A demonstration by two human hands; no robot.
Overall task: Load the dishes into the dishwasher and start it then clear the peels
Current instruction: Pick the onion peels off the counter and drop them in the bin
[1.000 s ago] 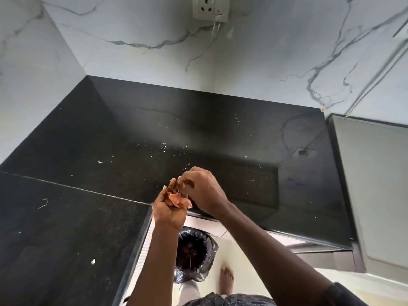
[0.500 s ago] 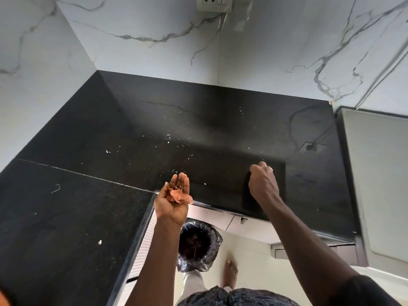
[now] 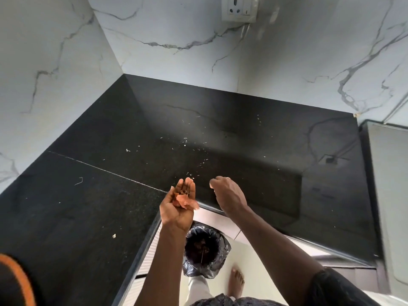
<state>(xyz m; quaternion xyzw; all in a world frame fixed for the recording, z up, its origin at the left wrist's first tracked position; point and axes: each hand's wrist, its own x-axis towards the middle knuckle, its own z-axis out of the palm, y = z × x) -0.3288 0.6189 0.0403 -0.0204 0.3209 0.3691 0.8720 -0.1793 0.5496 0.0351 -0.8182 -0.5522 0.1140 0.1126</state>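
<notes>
My left hand [image 3: 180, 206] is cupped palm-up at the inner corner of the black counter [image 3: 242, 133], holding a small heap of orange-pink peels [image 3: 185, 200]. My right hand [image 3: 228, 195] hovers just right of it over the counter's front edge, fingers curled together, back of the hand towards me; whether it pinches anything is hidden. Tiny pale peel scraps [image 3: 194, 149] lie scattered on the counter beyond both hands. Below the left hand, on the floor, stands a bin lined with a black bag [image 3: 205, 250], with dark waste inside.
White marble walls close the counter at the back and left, with a socket [image 3: 239, 8] high up. A pale appliance top [image 3: 388, 184] borders the counter on the right. A bare foot [image 3: 236, 281] stands beside the bin. A white scrap [image 3: 114, 235] lies on the left counter section.
My right hand left the left palm, swept out to the right over the counter, and has come back close to the left hand. The left hand still cups the peels.
</notes>
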